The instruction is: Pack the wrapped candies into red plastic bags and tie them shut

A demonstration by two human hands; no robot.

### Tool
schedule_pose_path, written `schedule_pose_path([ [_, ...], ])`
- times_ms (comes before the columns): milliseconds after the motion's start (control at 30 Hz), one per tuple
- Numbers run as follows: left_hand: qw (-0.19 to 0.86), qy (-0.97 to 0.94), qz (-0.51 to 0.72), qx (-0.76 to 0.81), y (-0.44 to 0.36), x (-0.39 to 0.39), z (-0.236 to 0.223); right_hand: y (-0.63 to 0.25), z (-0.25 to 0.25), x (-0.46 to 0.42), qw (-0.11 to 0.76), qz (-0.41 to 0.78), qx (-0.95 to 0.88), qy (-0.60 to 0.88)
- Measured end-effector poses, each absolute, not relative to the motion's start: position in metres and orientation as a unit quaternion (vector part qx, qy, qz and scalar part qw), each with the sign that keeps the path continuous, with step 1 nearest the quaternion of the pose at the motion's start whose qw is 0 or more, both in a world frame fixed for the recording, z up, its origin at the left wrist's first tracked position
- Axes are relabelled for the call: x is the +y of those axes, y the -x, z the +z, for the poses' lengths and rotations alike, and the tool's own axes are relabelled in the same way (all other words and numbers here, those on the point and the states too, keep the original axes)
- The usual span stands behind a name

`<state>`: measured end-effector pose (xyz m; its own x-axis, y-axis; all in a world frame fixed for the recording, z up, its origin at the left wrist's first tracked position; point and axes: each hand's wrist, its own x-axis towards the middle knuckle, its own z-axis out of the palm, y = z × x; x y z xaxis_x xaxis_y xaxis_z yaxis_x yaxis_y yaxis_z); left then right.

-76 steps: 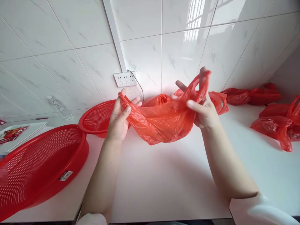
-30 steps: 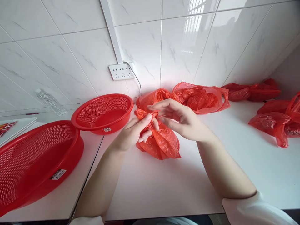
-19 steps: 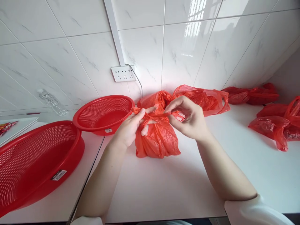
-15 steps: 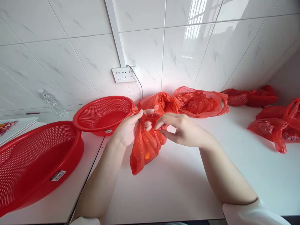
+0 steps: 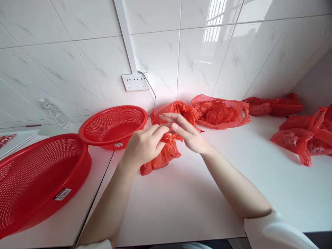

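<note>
A red plastic bag (image 5: 162,157) with something inside hangs low in front of me, its bottom at or just over the white table. My left hand (image 5: 145,143) is closed on the gathered top of this bag, fingers bent and thumb pressing from the near side. Just to the right, my right hand (image 5: 188,135) has its fingers stretched out over the bag's top, thumb close to my left fingertips. Nothing shows gripped in my right hand. My hands cover most of the bag's neck, and its contents cannot be made out.
Two red perforated baskets (image 5: 84,164) (image 5: 141,112) stand on the left. Behind the hands, other red plastic bags (image 5: 218,112) lie along the tiled wall; more bags (image 5: 301,135) rest at the right. A clear plastic bottle (image 5: 55,113) lies back left. A socket panel (image 5: 135,82) with a cable is on the wall.
My left hand has turned over, its back now showing, and closed on the bag's top. My right fingers have gone from a pinch to stretched out. The bag looks more bunched.
</note>
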<state>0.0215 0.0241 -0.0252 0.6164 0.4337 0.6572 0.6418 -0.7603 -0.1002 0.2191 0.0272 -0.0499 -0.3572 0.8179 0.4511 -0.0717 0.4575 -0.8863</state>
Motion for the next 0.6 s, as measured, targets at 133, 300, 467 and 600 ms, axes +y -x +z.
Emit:
schedule_pose_path([
  [133, 0.222, 0.864, -0.373, -0.257, -0.02, 0.034, -0.028, -0.213, -0.059, 0.037, 0.444, 0.494, -0.687, 0.296],
  [300, 0.093, 0.854, -0.432, -0.274, -0.02, 0.041, -0.031, -0.219, -0.059, 0.038, 0.403, 0.414, -0.771, 0.266],
  [467, -0.105, 0.813, -0.507, -0.266, -0.033, 0.041, -0.039, -0.229, -0.053, 0.039, 0.37, 0.404, -0.786, 0.285],
  [600, -0.27, 0.784, -0.507, -0.234, -0.045, 0.039, -0.045, -0.227, -0.053, 0.04, 0.445, 0.476, -0.697, 0.298],
])
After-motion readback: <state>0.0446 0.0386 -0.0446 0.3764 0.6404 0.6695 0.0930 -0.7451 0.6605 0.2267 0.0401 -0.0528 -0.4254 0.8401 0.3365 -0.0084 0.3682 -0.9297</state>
